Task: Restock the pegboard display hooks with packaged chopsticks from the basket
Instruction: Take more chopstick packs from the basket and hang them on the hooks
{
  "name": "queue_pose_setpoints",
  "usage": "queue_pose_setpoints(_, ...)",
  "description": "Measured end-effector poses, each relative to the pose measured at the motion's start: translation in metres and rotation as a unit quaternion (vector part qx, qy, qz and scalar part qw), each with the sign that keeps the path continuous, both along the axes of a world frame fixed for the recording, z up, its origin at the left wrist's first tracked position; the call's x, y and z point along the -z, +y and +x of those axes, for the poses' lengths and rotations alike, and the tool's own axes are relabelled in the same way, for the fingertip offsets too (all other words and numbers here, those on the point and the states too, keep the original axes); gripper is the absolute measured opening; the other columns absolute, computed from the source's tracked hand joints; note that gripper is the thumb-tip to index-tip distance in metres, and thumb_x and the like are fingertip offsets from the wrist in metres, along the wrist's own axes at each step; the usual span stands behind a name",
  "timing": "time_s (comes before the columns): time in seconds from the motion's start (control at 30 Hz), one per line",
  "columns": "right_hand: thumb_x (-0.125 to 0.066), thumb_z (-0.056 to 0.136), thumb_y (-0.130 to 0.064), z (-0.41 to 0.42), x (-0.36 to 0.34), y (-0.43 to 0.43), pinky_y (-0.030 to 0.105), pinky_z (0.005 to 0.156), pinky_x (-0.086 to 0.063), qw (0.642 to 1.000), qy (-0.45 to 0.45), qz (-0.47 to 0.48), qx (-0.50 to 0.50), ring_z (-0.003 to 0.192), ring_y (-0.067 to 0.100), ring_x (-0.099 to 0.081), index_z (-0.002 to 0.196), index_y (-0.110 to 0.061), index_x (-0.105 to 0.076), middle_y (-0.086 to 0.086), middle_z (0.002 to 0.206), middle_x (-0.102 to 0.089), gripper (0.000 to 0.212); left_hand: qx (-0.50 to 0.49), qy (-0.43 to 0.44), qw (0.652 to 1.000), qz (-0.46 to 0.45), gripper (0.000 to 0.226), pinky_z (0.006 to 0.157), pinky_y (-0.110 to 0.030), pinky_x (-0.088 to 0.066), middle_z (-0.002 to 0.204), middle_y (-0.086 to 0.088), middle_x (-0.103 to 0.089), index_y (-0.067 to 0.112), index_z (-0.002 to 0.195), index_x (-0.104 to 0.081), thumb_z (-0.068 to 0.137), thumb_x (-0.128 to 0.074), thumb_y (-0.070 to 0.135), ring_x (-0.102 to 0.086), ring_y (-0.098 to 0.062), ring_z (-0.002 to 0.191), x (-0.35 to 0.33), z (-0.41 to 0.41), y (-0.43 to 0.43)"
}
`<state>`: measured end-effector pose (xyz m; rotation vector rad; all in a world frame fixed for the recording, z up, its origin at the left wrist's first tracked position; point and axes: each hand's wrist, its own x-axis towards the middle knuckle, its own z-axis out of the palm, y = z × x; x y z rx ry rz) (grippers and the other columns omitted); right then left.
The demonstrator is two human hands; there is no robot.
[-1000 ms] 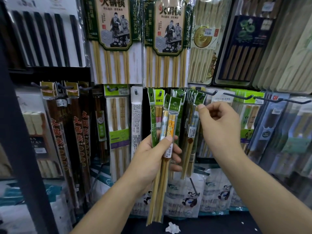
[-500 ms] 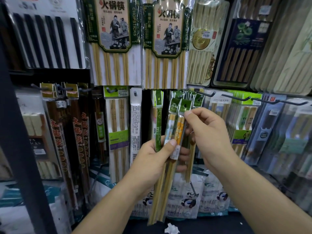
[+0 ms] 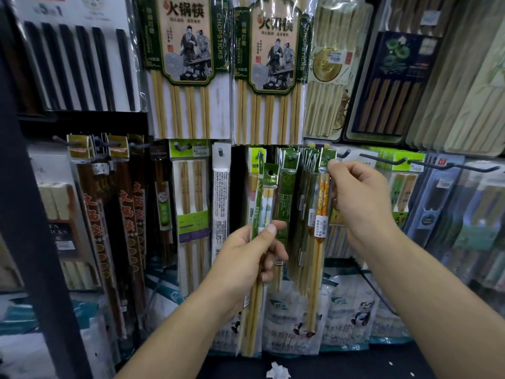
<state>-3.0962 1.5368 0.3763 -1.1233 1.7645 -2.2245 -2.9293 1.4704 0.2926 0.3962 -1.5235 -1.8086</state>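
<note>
While the left hand [image 3: 243, 261] curls round a clear sleeve of bamboo chopsticks [image 3: 265, 199] with a green header, the right hand [image 3: 360, 206] pinches an orange-patterned pack [image 3: 320, 206] by its green card, level with the hanging packs [image 3: 307, 170].

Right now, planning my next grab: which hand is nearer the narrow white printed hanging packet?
Left. The left hand is just right of the narrow white printed packet; the right hand is farther right.
</note>
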Motion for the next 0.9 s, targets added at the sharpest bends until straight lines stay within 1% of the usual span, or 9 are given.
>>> queue_pose_setpoints(0.1, -0.063, 0.099, -0.028, -0.001, 0.0, -0.002, 0.016, 0.054, -0.04, 1.0, 0.0, 0.003, 0.005, 0.052, 0.005, -0.045, 0.063, -0.02, -0.06, -0.008, 0.056, -0.05, 0.037, 0.005, 0.008, 1.0, 0.007, 0.024, 0.045, -0.022, -0.037, 0.07, -0.004, -0.066, 0.015, 0.122, -0.067, 0.107, -0.052, 0.026, -0.048, -0.008, 0.054, -0.002, 0.001, 0.002)
queue_pose_setpoints(0.2, -0.063, 0.099, -0.028, -0.003, 0.001, -0.003, 0.022, 0.062, -0.042, 1.0, 0.004, 0.008, 0.008, 0.054, 0.006, -0.046, 0.063, -0.018, -0.06, -0.006, 0.057, -0.049, 0.037, 0.006, 0.012, 1.0, 0.011, 0.025, 0.046, -0.024, -0.039, 0.071, -0.006, -0.066, 0.017, 0.123, -0.068, 0.107, -0.051, 0.025, -0.049, -0.009, 0.055, -0.003, 0.002, 0.002)
queue_pose_setpoints(0.3, -0.064, 0.098, -0.029, -0.005, 0.004, -0.005, 0.028, 0.071, -0.045, 0.999, 0.026, 0.018, 0.023, 0.061, 0.013, -0.046, 0.069, -0.007, -0.062, 0.003, 0.063, -0.048, 0.036, 0.01, 0.009, 1.0, -0.001, 0.027, 0.049, -0.025, -0.045, 0.074, -0.007, -0.068, 0.02, 0.127, -0.067, 0.108, -0.049, 0.025, -0.053, -0.01, 0.056, -0.004, 0.003, 0.003)
queue_pose_setpoints(0.37, -0.065, 0.098, -0.032, -0.007, 0.008, -0.006, 0.031, 0.072, -0.047, 0.998, 0.049, 0.023, 0.039, 0.063, 0.015, -0.046, 0.074, -0.001, -0.063, 0.005, 0.064, -0.048, 0.039, 0.013, 0.005, 1.0, -0.02, 0.028, 0.052, -0.026, -0.049, 0.075, -0.007, -0.071, 0.019, 0.132, -0.062, 0.109, -0.047, 0.025, -0.057, -0.011, 0.058, -0.004, 0.003, 0.003)
queue_pose_setpoints(0.43, -0.064, 0.098, -0.037, -0.009, 0.011, -0.006, 0.034, 0.069, -0.049, 0.995, 0.075, 0.03, 0.057, 0.061, 0.012, -0.049, 0.074, -0.005, -0.065, -0.001, 0.06, -0.051, 0.039, 0.013, 0.006, 0.999, -0.044, 0.026, 0.053, -0.025, -0.051, 0.081, -0.009, -0.076, 0.017, 0.133, -0.054, 0.11, -0.046, 0.026, -0.063, -0.012, 0.062, -0.005, 0.003, 0.004)
queue_pose_setpoints(0.53, -0.065, 0.097, -0.041, -0.012, 0.014, -0.006, 0.031, 0.066, -0.05, 0.991, 0.1, 0.036, 0.084, 0.061, 0.008, -0.053, 0.076, -0.015, -0.068, -0.008, 0.061, -0.056, 0.033, 0.013, 0.01, 0.998, -0.064, 0.017, 0.053, -0.025, -0.053, 0.092, -0.013, -0.079, 0.018, 0.123, -0.044, 0.109, -0.045, 0.028, -0.068, -0.015, 0.069, -0.004, 0.004, 0.004)
queue_pose_setpoints(0.67, -0.068, 0.095, -0.039, -0.013, 0.018, -0.003, 0.035, 0.069, -0.052, 0.989, 0.105, 0.032, 0.101, 0.066, 0.007, -0.056, 0.082, -0.018, -0.065, -0.005, 0.071, -0.06, 0.025, 0.015, 0.023, 0.998, -0.053, 0.012, 0.055, -0.028, -0.057, 0.095, -0.011, -0.079, 0.018, 0.119, -0.045, 0.109, -0.046, 0.024, -0.071, -0.017, 0.073, -0.004, 0.004, 0.004)
queue_pose_setpoints(0.8, -0.069, 0.096, -0.03, 0.003, 0.021, 0.005, 0.017, 0.06, -0.044, 0.984, 0.144, 0.008, 0.105, 0.06, -0.004, -0.052, 0.082, -0.025, -0.062, -0.012, 0.068, -0.059, 0.016, 0.014, 0.029, 0.999, -0.044, 0.011, 0.059, -0.032, -0.059, 0.088, -0.006, -0.076, 0.018, 0.118, -0.052, 0.107, -0.051, 0.019, -0.071, -0.019, 0.073, -0.005, 0.002, 0.005)
queue_pose_setpoints(0.9, -0.066, 0.098, -0.029, 0.022, 0.023, 0.011, 0.014, 0.055, -0.046, 0.99, 0.141, 0.008, 0.001, 0.058, -0.003, -0.052, 0.083, -0.024, -0.07, -0.01, 0.065, -0.062, 0.016, 0.03, 0.026, 0.998, -0.055, 0.012, 0.059, -0.031, -0.059, 0.083, -0.005, -0.073, 0.014, 0.117, -0.053, 0.106, -0.053, 0.018, -0.069, -0.018, 0.07, -0.007, 0.001, 0.007)
